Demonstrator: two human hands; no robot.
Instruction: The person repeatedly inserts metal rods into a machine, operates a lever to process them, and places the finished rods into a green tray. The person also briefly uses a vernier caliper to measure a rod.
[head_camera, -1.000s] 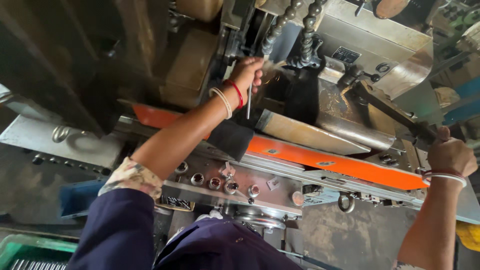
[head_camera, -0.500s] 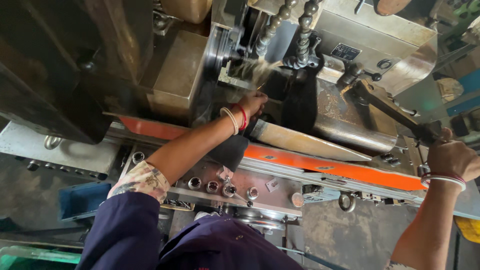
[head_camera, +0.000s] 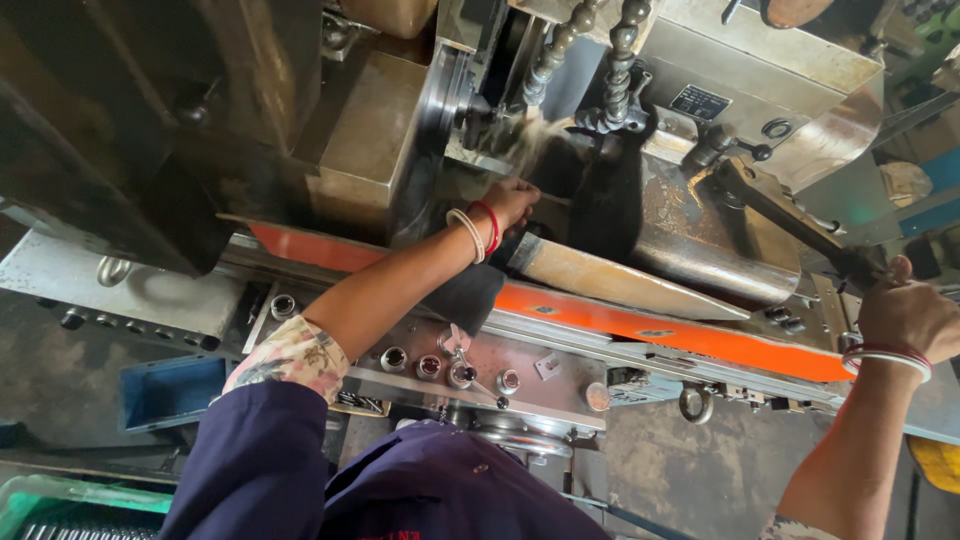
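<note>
Lever (head_camera: 780, 215) gripped by right hand (head_camera: 905, 315), left hand (head_camera: 510, 203) under nozzles (head_camera: 590, 60)

the left hand (head_camera: 512, 200), with a white and a red bangle at the wrist, reaches up into the work area of the metal machine, its fingers curled just below the spindle (head_camera: 478, 112) where two segmented coolant hoses (head_camera: 560, 45) point down and a pale stream of liquid blurs over the fingers; whether it holds a small workpiece there cannot be told. the right hand (head_camera: 905, 315), also bangled, is closed around the end of a long dark metal lever (head_camera: 775, 210) that slants from the grey machine housing down toward the right edge.
</note>
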